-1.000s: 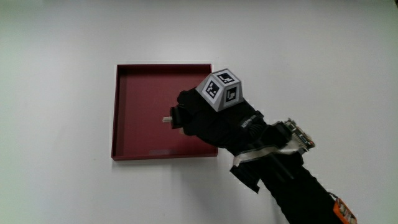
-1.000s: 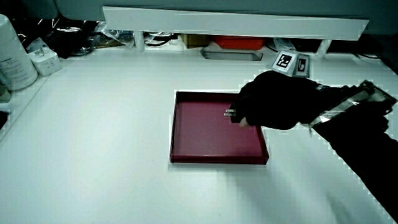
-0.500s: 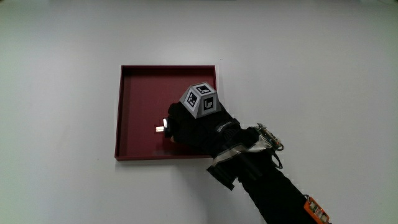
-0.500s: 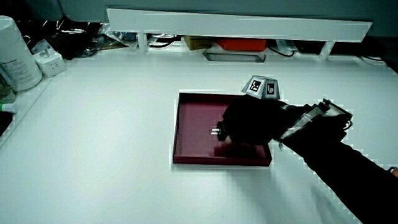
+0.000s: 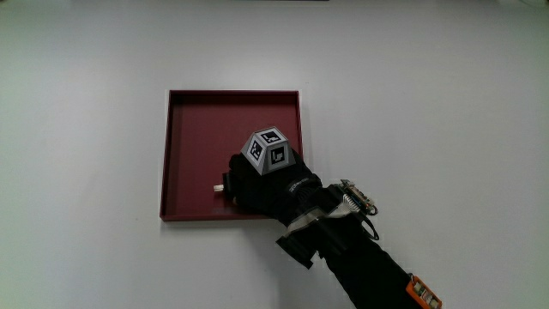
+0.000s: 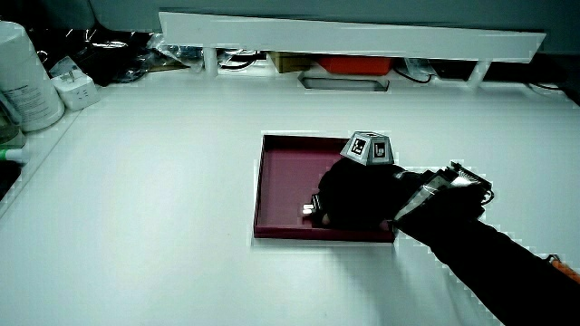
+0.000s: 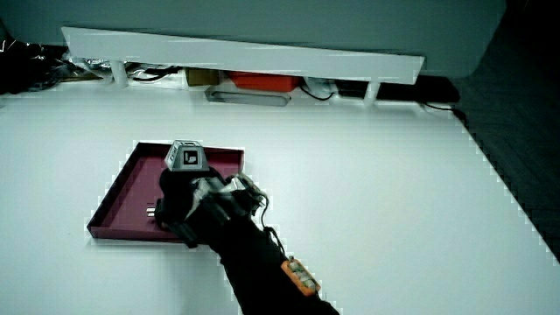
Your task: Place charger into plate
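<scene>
A dark red square plate (image 5: 193,129) (image 6: 283,167) (image 7: 122,188) lies on the white table. The gloved hand (image 5: 257,184) (image 6: 353,195) (image 7: 179,206) is low over the part of the plate nearest the person, with its patterned cube on top. Its fingers are curled around a small dark charger (image 5: 225,184) (image 6: 311,208) (image 7: 154,211), whose metal prongs stick out past the fingertips just above the plate's floor. Most of the charger is hidden by the glove. I cannot tell whether it touches the plate.
A low white partition (image 6: 353,36) (image 7: 236,54) runs along the table's edge farthest from the person, with cables and a red item under it. In a side view a white bottle (image 6: 23,77) and a white adapter (image 6: 74,89) stand at the table's corner.
The hand has moved with the charger nearer to the person and lower, from over the plate's middle to just above its near part.
</scene>
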Motion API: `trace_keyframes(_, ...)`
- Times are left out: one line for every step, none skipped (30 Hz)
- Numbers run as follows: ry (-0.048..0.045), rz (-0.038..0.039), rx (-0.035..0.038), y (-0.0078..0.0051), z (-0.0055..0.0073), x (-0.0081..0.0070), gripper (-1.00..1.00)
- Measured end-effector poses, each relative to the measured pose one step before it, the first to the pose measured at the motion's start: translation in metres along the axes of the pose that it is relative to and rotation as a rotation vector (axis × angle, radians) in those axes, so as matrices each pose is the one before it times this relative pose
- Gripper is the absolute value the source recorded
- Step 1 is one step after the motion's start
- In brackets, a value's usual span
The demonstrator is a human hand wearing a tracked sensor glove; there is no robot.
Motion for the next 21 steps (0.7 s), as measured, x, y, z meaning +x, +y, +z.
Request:
trace_keyframes(-0.00612, -0.01133, 0.00424, 0.00016, -0.00077, 0.00059, 0.00)
trace_keyframes(0.00486, 0.00200, -0.00092, -0.00125, 0.00063, -0.00017, 0.00)
trace_keyframes(0.00890, 0.00853, -0.00547, 0.00067, -0.00078, 0.00061, 0.00)
trace_keyframes(-0.00662, -0.01486, 0.00697, 0.00020, -0.00068, 0.00044, 0.00)
trace_keyframes(0.00295, 0.00999, -0.00540, -0.00029, -0.00016, -0.00043, 0.00)
trace_keyframes(-0.00113, 0.00737, 0.00499, -0.00039, -0.00025, -0.00002, 0.00)
trace_keyframes(0.01206, -0.00472, 0.00310, 0.00038, -0.00074, 0.00156, -0.05)
trace_keyframes(0.00114, -0.01060, -0.01125, 0.00080, -0.00134, 0.00144, -0.10)
trace_keyframes(-0.00048, 0.00203, -0.00107, 0.00003, -0.00041, 0.00076, -0.14)
trace_keyframes(-0.00534, -0.00118, 0.01058, -0.00158, 0.00124, -0.00026, -0.19)
trace_keyframes(0.01665, 0.00693, -0.00768, 0.00061, -0.00084, 0.00102, -0.24)
trace_keyframes(-0.00019, 0.00528, -0.01488, -0.00181, 0.00118, -0.00152, -0.29)
trace_keyframes(-0.00108, -0.00579, -0.00249, 0.00181, -0.00266, 0.00206, -0.33)
trace_keyframes(0.00131, 0.00824, -0.00221, -0.00198, 0.00066, -0.00020, -0.38)
trace_keyframes(0.00330, -0.01475, 0.00367, -0.00022, -0.00077, 0.00210, -0.43)
trace_keyframes(0.00390, 0.01301, -0.01292, -0.00160, 0.00058, 0.00058, -0.48)
trace_keyframes(-0.00454, -0.00501, 0.01803, -0.00205, 0.00110, 0.00105, -0.52)
trace_keyframes(0.00766, 0.00961, -0.00703, -0.00396, 0.00327, -0.00085, -0.57)
trace_keyframes(-0.00445, -0.00682, 0.00879, -0.00153, 0.00078, 0.00175, -0.62)
trace_keyframes(0.01293, 0.02767, -0.00300, -0.00578, 0.00463, -0.00209, -0.67)
trace_keyframes(0.01336, 0.01585, 0.00225, -0.00510, 0.00397, -0.00090, -0.71)
